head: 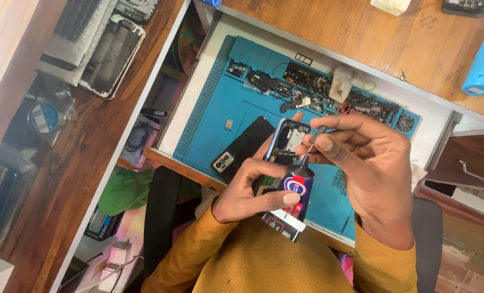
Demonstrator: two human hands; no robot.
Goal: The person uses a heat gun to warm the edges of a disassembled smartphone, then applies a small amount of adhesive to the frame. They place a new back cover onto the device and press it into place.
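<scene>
Over the blue repair mat (pixel 220 116), a dark glue tube (pixel 295 191) sits clamped with an opened phone frame (pixel 286 140) in the left hand (pixel 251 187); the right hand (pixel 368 163) pinches its thin nozzle pin (pixel 313 139); a black phone back (pixel 243 145) lies beside.

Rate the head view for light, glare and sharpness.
Head view: soft, even daylight, no hard shadows; hands, left and right, glue tube and blue mat are sharp; mild glare on the phone frame at top left; the frame is tilted, and the lower left is dim.
</scene>
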